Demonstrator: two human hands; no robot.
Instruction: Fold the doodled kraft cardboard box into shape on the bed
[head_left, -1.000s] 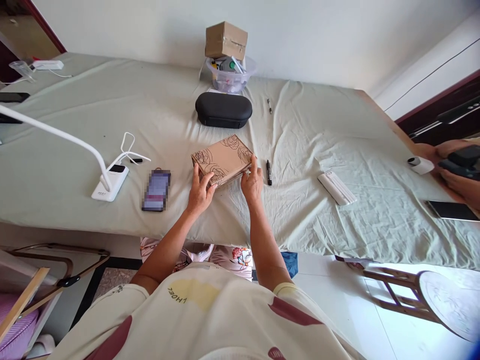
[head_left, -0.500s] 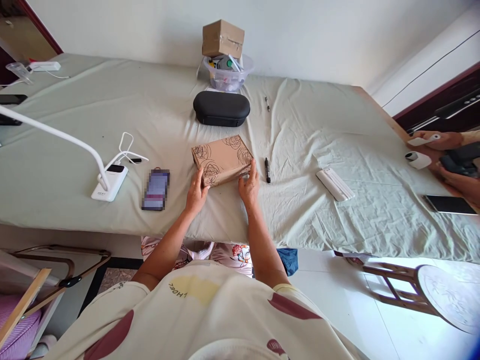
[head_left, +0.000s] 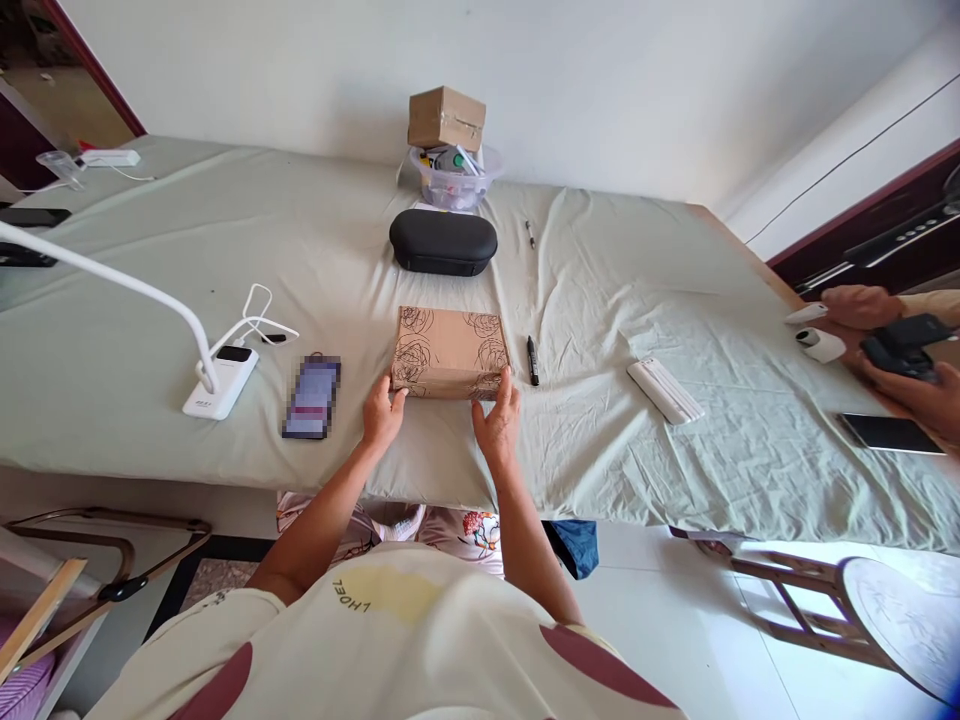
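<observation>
The cardboard box (head_left: 450, 342) lay on the cloth (head_left: 592, 440), long axis running left to right, just beyond the left hand (head_left: 382, 418) and right hand (head_left: 498, 425); part-curled and equally near, they held its 2 near corners, though how firmly I could not tell

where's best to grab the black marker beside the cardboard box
Probably mid-barrel, pinched from above across its width: the black marker is slim and lies flat, pointing away from the person. Coming in from its right side looks easier, since the cardboard box sits close on its left and bare tablecloth lies to its right.
</observation>
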